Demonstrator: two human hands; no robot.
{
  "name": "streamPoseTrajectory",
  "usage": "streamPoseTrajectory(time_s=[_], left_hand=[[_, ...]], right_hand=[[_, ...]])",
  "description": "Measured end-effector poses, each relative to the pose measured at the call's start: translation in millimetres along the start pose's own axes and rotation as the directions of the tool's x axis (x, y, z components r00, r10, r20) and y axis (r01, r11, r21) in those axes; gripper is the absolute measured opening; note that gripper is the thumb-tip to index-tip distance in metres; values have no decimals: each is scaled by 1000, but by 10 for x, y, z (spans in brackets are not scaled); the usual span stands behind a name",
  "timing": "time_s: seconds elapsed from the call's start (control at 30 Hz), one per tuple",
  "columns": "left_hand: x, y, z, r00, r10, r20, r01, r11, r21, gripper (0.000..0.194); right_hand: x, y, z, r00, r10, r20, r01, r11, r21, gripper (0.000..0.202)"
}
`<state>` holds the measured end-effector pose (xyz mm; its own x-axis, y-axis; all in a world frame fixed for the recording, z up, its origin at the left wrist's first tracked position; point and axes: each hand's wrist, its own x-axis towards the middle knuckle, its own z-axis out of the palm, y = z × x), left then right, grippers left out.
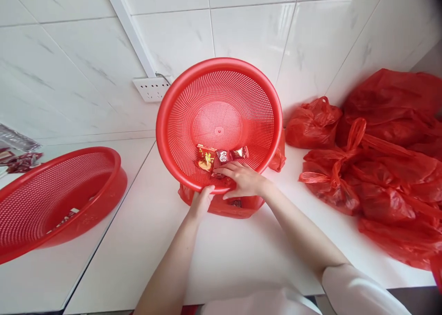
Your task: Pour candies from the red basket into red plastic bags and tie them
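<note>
A red plastic mesh basket (219, 114) is tilted toward me above a red plastic bag (238, 209). My left hand (201, 203) grips its near rim, thumb over the edge and the other fingers hidden beneath. Reaching over that rim, my right hand (245, 177) is open, its fingers stretched across small wrapped snacks in the low side of the basket. Among these are a red and gold packet (206, 158), a dark red wrapped piece (223, 156) and another shiny red one (241, 153). Whatever lies under the right fingers is partly hidden.
Another red basket (113, 167) with a few packets inside stands at left, near more wrapped snacks (26, 161). Several tied red bags (376, 172) are heaped at right. Behind is a tiled wall with a power strip (150, 89). The white tabletop (138, 241) has a seam.
</note>
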<state>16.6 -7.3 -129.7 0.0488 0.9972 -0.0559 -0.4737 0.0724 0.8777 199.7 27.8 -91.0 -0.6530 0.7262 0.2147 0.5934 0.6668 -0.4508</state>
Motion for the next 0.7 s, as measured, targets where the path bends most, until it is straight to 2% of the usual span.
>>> streamPoseTrajectory(time_s=[0.1, 0.2, 0.27, 0.43, 0.5, 0.6, 0.7], left_hand=[[26, 37, -22, 999, 33, -18, -33, 999, -3, 35], [47, 80, -50, 994, 70, -88, -69, 997, 19, 33], [54, 106, -60, 986, 106, -130, -104, 994, 18, 38], [66, 184, -64, 973, 92, -210, -91, 996, 14, 49], [81, 214, -85, 968, 85, -234, -82, 996, 23, 49], [110, 237, -141, 954, 92, -284, -84, 996, 39, 35], [132, 234, -190, 947, 120, -299, -114, 993, 35, 26]], right_hand=[[9, 27, -47, 998, -67, 0, 67, 996, 51, 63], [10, 53, -95, 989, -139, -49, 146, 970, 195, 39], [1, 56, -120, 985, -147, -94, 167, 950, 265, 37], [-66, -20, -239, 991, -29, -132, 71, 942, 327, 32], [-96, -72, -298, 996, -38, -83, 66, 924, 376, 28], [-114, -129, -327, 996, -77, 38, 53, 897, 440, 26], [-94, -138, -267, 983, -45, 181, -38, 902, 430, 28]])
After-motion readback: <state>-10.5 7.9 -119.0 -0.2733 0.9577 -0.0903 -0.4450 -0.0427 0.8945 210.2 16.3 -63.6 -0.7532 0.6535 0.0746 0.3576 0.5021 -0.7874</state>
